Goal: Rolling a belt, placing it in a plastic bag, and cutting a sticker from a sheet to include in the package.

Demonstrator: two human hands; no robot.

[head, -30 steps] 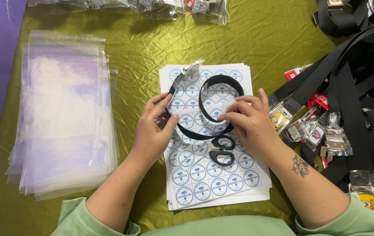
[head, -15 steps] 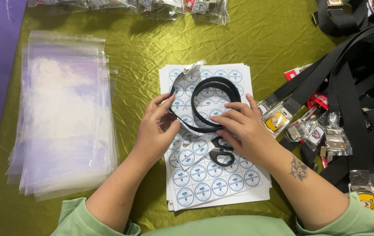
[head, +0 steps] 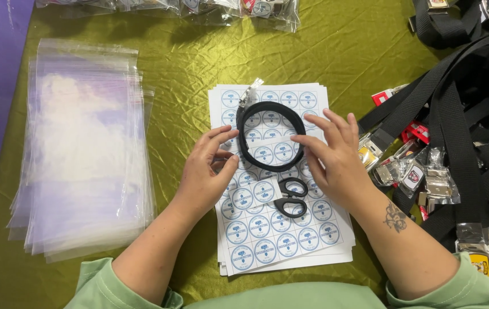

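Both hands have let go a bit since before, and the black belt (head: 271,136) now lies curled in a ring on the sticker sheets (head: 279,229). Left hand (head: 207,171) rests beside the ring, fingers bent loosely, holding nothing. Right hand (head: 333,157) has wide, spread fingers touching the ring's right side. Black scissors (head: 290,197) lie just below it on the green surface (head: 187,63).
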